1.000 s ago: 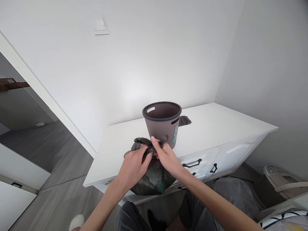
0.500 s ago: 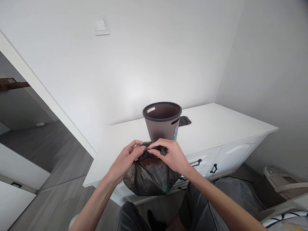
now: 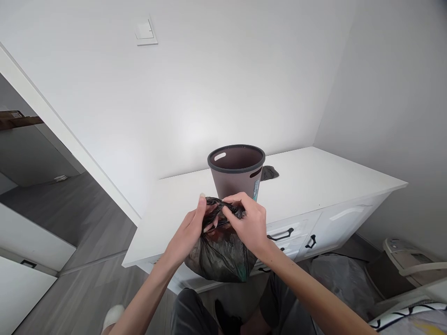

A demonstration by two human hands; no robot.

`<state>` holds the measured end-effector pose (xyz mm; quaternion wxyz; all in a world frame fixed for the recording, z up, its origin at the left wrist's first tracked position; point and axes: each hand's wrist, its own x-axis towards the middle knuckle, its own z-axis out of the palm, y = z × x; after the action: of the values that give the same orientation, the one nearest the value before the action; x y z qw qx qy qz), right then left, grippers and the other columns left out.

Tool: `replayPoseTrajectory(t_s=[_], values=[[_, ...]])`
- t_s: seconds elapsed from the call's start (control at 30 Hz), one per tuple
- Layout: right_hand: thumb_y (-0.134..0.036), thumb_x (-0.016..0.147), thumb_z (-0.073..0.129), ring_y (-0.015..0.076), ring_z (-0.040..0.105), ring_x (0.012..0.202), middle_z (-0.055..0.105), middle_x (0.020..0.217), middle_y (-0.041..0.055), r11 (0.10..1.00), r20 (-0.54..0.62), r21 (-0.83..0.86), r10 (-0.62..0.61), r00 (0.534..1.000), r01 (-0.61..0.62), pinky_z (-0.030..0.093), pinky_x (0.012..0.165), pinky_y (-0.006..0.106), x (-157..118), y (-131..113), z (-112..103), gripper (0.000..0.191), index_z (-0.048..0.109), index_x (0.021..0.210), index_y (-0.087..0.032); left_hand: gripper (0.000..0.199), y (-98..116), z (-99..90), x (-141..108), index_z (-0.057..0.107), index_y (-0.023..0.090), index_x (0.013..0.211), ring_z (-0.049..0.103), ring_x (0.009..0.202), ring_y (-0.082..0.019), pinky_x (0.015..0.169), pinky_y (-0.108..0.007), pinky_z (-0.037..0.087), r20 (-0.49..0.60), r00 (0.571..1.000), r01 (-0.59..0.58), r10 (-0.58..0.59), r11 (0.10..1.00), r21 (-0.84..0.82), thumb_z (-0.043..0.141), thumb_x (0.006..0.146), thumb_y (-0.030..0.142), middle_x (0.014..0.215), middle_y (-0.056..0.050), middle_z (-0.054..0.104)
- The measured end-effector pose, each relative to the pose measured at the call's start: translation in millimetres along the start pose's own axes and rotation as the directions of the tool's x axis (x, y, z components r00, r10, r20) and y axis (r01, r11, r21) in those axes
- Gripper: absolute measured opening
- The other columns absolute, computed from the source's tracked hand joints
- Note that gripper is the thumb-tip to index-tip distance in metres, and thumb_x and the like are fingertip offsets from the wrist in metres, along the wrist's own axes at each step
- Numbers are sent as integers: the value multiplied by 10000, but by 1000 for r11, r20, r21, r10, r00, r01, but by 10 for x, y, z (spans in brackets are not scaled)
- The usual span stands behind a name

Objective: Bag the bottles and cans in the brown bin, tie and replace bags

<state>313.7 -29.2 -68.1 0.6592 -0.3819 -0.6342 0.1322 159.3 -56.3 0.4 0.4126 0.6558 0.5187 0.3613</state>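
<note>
thumb and fingers of the right hand (image 3: pixel 249 221) pinch the bunched top of the full dark bag (image 3: pixel 221 256). the left hand (image 3: pixel 190 228) is at the other side of that top. its thumb points up, and some of its fingers poke in among the folds, but i can't tell if it grips. the bag is at the front of the white cabinet (image 3: pixel 331 172), with its round, fat part below the hands. a bit of red and a bit of green show through it. the brown bin (image 3: pixel 230 186) stands up on the cabinet, just behind the bag. it has a dark rim and holes in its sides. a small dark heap (image 3: pixel 270 172) lies flat by the bin. a light switch (image 3: pixel 145 32) is up on the wall.
</note>
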Motion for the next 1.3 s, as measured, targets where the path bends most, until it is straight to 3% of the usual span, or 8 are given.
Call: replayPoseTrajectory(t_s=[0.17, 0.27, 0.37, 0.57, 0.83, 0.97, 1.13, 1.3], values=[[-234, 995, 610, 180, 774, 894, 802, 988, 24, 993, 37, -14, -115, 993, 116, 624, 807, 283, -24, 25, 11, 107, 713, 1023, -231, 532, -52, 70, 87, 763, 185, 963, 601, 747, -181, 804, -308, 524, -32, 999, -10, 5, 992, -127, 543, 952, 670, 692, -4, 606], [-251, 1028, 597, 180, 786, 955, 808, 1084, 24, 985, 110, -24, -170, 979, 173, 635, 855, 273, -34, 67, -45, 172, 719, 1148, -232, 576, -104, 82, 119, 755, 192, 1224, 691, 870, -228, 848, -336, 545, -68, 997, -38, 26, 984, -173, 563, 952, 662, 844, -49, 732], [-231, 1066, 537, 169, 779, 1039, 781, 1224, 8, 976, 203, -19, -207, 957, 215, 627, 936, 267, -65, 125, -118, 298, 667, 1333, -247, 574, -147, 85, 132, 743, 205, 1271, 724, 951, -254, 873, -348, 557, -94, 995, -58, 40, 978, -198, 563, 959, 652, 1011, -77, 781], [-174, 1081, 489, 164, 764, 1096, 741, 1314, 7, 961, 256, -74, -240, 936, 266, 626, 971, 275, -122, 144, -258, 468, 508, 1537, -275, 506, -219, 79, 142, 749, 231, 1193, 707, 971, -244, 872, -329, 539, -201, 978, -92, 58, 982, -166, 548, 974, 640, 1090, -58, 774], [-68, 1028, 549, 180, 777, 1040, 803, 1156, 26, 925, 196, -172, -306, 932, 340, 639, 916, 308, -345, 159, -513, 486, 580, 1469, -271, 460, -553, -204, 168, 714, 217, 957, 610, 1123, -229, 818, -267, 462, -412, 909, -45, -69, 964, -260, 585, 945, 658, 1169, -72, 715], [-74, 1027, 556, 184, 762, 1075, 797, 1178, 26, 938, 214, -187, -253, 944, 293, 632, 919, 327, -486, 226, -595, 475, 586, 1458, -273, 481, -702, -275, 169, 643, 215, 924, 604, 967, -195, 753, -261, 458, -429, 896, -51, -114, 934, -355, 640, 887, 695, 1099, -64, 698], [-144, 1040, 557, 200, 765, 1057, 796, 1172, 12, 951, 231, -227, -158, 960, 211, 622, 929, 355, -555, 261, -710, 346, 675, 1332, -288, 449, -552, -191, 95, 625, 203, 927, 555, 767, -152, 673, -263, 448, -399, 917, -134, 2, 943, -304, 603, 935, 652, 992, -62, 692], [-263, 1058, 535, 220, 763, 1006, 770, 1194, 36, 969, 246, -240, 0, 969, 61, 622, 856, 360, -490, 280, -597, 315, 659, 1344, -309, 479, -265, -107, 5, 648, 188, 891, 647, 830, -192, 760, -314, 541, -297, 947, -185, 125, 965, -185, 547, 962, 651, 1035, -95, 731]])
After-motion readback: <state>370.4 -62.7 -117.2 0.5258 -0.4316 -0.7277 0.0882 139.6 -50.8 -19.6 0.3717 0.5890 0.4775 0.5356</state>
